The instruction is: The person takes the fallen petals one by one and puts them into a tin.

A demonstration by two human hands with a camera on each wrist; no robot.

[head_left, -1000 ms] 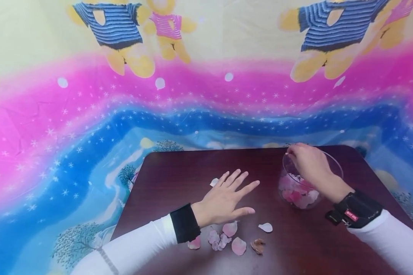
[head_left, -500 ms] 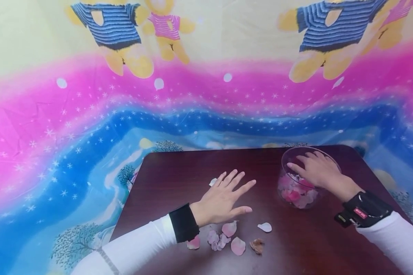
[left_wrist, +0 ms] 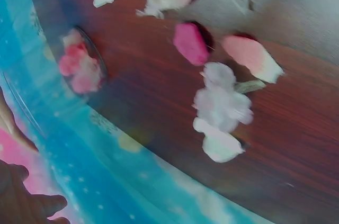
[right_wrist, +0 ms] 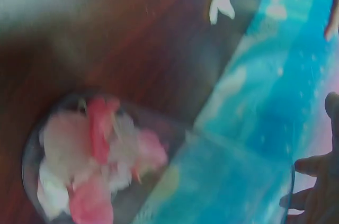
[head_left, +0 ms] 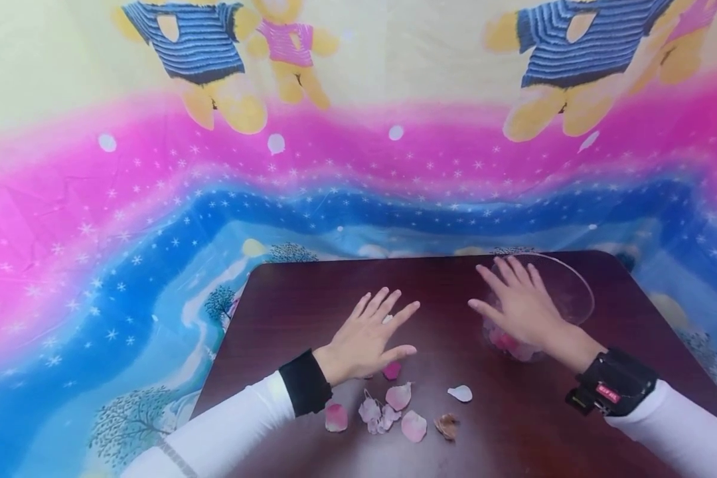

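My left hand (head_left: 379, 332) hovers flat over the dark wooden table (head_left: 311, 299), fingers spread, holding nothing. Just in front of its thumb lies a dark pink petal (head_left: 392, 370) (left_wrist: 189, 43). More loose petals (head_left: 398, 396) lie nearer to me, pale pink and white, with one brown withered petal (head_left: 448, 427). My right hand (head_left: 514, 302) is spread above the left side of a clear glass bowl (head_left: 576, 295), holding nothing. Pink and white petals (head_left: 504, 342) (right_wrist: 95, 160) fill the bowl's bottom. The left wrist view shows a white petal cluster (left_wrist: 222, 102).
A bright printed cloth (head_left: 155, 199) with bears, pink and blue bands hangs behind and around the table. The bowl stands near the table's far right corner. A single white petal (head_left: 461, 393) lies between the petal pile and the bowl.
My right hand has come up out of the bowl and spread its fingers. My left hand has slid a little left and towards me, uncovering a dark pink petal.
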